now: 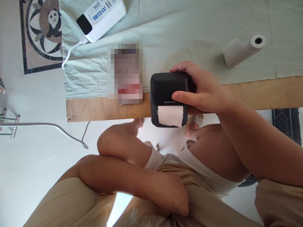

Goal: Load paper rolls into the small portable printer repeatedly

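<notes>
I read the brand name NIIMBOT in small pale capitals on the casing of the black printer [169, 85]; the characters directly after it are illegible to me. The white device [107, 26] carries a label [100, 12] with large blue characters and small dark print, which I cannot decipher.

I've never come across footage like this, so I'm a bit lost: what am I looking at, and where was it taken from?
There is no machine arm here, just a person's bare hands, in one picture from a head-worn camera looking down. The right hand grips a black, boxy plastic device with a pale paper strip sticking out. The left hand is at the waist, its fingers hidden. On the pale green cloth lie a white plastic block with a black end panel, a pixelated rectangular item I cannot identify, and a white paper roll.
</notes>
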Tool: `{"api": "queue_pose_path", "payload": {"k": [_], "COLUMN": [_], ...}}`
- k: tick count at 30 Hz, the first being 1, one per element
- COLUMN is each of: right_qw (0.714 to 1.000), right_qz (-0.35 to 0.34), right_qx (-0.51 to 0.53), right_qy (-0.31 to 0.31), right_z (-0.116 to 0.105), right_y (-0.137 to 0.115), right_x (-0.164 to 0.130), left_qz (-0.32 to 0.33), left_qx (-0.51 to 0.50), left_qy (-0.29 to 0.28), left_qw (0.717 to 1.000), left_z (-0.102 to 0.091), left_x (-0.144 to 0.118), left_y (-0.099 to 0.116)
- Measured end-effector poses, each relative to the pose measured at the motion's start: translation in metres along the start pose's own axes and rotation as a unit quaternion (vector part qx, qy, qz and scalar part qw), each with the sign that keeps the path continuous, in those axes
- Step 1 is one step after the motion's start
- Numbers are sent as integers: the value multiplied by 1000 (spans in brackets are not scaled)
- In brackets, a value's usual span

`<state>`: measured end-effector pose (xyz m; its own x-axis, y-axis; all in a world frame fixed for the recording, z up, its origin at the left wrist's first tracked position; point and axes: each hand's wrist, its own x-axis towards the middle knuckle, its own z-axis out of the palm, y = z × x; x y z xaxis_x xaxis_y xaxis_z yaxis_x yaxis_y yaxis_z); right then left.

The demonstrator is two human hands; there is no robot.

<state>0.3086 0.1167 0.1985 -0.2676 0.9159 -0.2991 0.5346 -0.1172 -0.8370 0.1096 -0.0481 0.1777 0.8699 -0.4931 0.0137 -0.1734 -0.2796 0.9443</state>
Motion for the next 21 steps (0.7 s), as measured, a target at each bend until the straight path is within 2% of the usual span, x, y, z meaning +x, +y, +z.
{"api": "queue_pose_path", "payload": {"k": [7,11,14,17,19,21], "right_qw": [999,998,997,997,998,998], "right_qz": [25,36,45,39,33,24], "right_qx": [20,38,56,60,54,48], "right_qy": [-12,-19,-22,-19,-19,-17], "right_z": [0,1,0,0,0,0], "right_y": [-3,-4,-5,-4,-4,-4], "right_x": [-1,-2,-3,-3,-3,-2], "left_qz": [27,35,-12,-81,-90,-116], "left_qx": [-69,-59,-72,-115,-144,-157], "left_qy": [-44,-35,-37,-116,-173,-179], "left_qw": [996,997,997,983,970,964], "left_z": [9,-2,-15,-20,-17,-11], "left_x": [31,34,32,35,39,41], "left_y": [-8,-7,-6,-7,-9,-12]}}
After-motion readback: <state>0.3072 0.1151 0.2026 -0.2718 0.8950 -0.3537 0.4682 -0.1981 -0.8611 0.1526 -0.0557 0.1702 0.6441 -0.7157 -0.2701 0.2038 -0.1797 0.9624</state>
